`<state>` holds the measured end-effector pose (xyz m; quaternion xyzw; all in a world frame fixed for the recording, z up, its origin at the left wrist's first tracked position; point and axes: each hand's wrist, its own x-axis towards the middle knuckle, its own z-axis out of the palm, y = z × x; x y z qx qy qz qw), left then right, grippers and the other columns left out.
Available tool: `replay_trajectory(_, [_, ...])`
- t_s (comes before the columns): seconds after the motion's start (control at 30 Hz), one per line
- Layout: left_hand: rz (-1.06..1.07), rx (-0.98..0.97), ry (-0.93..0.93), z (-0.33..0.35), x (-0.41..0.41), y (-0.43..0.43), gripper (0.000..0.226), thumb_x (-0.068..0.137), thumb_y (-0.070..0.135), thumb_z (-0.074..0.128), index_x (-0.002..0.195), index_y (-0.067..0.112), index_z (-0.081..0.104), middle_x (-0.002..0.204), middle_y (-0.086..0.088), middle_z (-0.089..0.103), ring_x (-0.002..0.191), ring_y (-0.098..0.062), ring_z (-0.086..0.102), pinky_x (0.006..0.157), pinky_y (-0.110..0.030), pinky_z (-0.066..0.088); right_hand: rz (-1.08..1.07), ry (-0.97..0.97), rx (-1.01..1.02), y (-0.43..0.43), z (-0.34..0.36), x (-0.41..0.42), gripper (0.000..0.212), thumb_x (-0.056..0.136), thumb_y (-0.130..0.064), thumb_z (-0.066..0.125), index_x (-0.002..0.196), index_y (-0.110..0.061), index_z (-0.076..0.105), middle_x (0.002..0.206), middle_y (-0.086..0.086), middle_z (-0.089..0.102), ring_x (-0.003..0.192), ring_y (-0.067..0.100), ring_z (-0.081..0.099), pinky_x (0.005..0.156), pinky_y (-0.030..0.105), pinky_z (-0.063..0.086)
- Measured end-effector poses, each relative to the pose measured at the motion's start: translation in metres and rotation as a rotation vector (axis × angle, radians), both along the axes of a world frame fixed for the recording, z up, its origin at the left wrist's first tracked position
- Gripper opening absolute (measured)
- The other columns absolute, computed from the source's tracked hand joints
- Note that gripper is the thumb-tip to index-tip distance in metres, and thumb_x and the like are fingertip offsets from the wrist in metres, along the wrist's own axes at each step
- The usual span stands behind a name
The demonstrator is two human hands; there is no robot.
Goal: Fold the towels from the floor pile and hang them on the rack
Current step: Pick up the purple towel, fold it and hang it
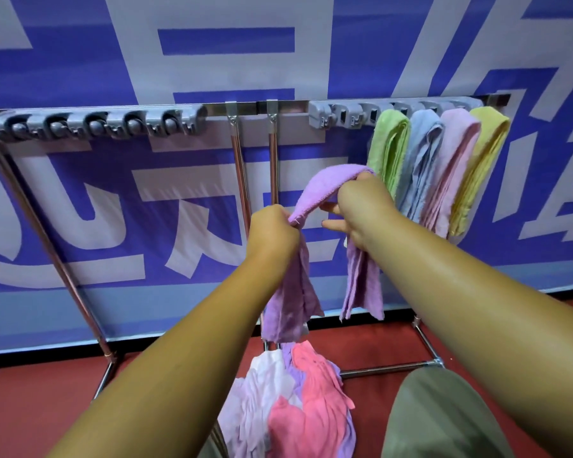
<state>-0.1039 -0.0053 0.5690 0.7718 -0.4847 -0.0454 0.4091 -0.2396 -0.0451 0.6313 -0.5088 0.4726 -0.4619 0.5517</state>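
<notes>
A folded purple towel [321,190] arches between my two hands in front of the rack. My left hand [272,233] grips its left part, and that end hangs down below my wrist. My right hand [361,206] grips the right part, whose end also hangs down. The rack's top rail [245,109] carries grey clip holders [96,125] on the left and right. Green [389,150], blue [420,160], pink [454,166] and yellow [480,166] folded towels hang at the right. The floor pile [291,408] of pink, white and purple towels lies below my arms.
A blue and white banner [146,209] covers the wall behind the rack. The rack's metal legs [47,246] and base bar [387,368] stand on the red floor [30,408]. My knee in olive cloth [437,418] is at lower right.
</notes>
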Motion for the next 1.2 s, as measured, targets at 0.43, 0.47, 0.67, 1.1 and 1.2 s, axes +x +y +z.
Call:
replay_trajectory(0.43, [-0.124, -0.021, -0.203, 0.017, 0.005, -0.004, 0.011, 0.094, 0.008, 0.061, 0.097, 0.011, 0.071, 0.088, -0.004, 0.068, 0.079, -0.025, 0.063, 0.053, -0.028, 0.036, -0.137, 0.349, -0.171, -0.016, -0.029, 0.006, 0.011, 0.086, -0.027, 0.070, 0.094, -0.020, 0.069, 0.080, 0.006, 0.075, 0.056, 0.026, 0.076, 0.049, 0.055, 0.062])
replay_trajectory(0.47, [-0.120, -0.033, -0.207, 0.018, 0.006, -0.004, 0.013, 0.092, 0.006, 0.059, 0.099, 0.010, 0.069, 0.088, -0.004, 0.067, 0.079, -0.025, 0.061, 0.052, -0.027, 0.035, -0.082, 0.398, -0.129, -0.016, -0.026, 0.005, 0.013, 0.089, -0.032, 0.067, 0.095, -0.021, 0.067, 0.079, 0.007, 0.075, 0.055, 0.026, 0.076, 0.055, 0.055, 0.064])
replay_trajectory(0.67, [-0.123, -0.182, -0.181, 0.032, 0.005, -0.004, 0.035, 0.087, 0.009, 0.055, 0.116, 0.022, 0.070, 0.106, 0.001, 0.071, 0.095, -0.025, 0.063, 0.077, -0.037, 0.054, -0.108, 1.155, -0.225, -0.034, -0.015, -0.004, 0.041, 0.099, -0.043, 0.043, 0.100, -0.007, 0.063, 0.099, 0.010, 0.073, 0.081, 0.032, 0.065, 0.080, 0.036, 0.052])
replay_trajectory(1.1, [-0.105, -0.194, -0.238, 0.038, 0.011, -0.018, 0.008, 0.091, 0.008, 0.063, 0.094, 0.015, 0.066, 0.089, -0.005, 0.066, 0.080, -0.030, 0.061, 0.068, -0.044, 0.053, -0.104, 0.583, -0.618, -0.037, 0.003, 0.006, 0.019, 0.094, -0.008, 0.049, 0.106, -0.014, 0.062, 0.098, 0.005, 0.064, 0.086, 0.028, 0.055, 0.065, 0.034, 0.035])
replay_trajectory(1.2, [-0.108, -0.193, -0.243, 0.033, 0.016, -0.019, 0.009, 0.089, 0.008, 0.063, 0.089, 0.016, 0.067, 0.080, -0.003, 0.065, 0.073, -0.026, 0.060, 0.060, -0.039, 0.049, -0.032, 0.804, -0.781, -0.041, -0.003, 0.008, 0.008, 0.093, -0.013, 0.055, 0.101, -0.014, 0.057, 0.092, 0.008, 0.063, 0.080, 0.034, 0.057, 0.062, 0.040, 0.045])
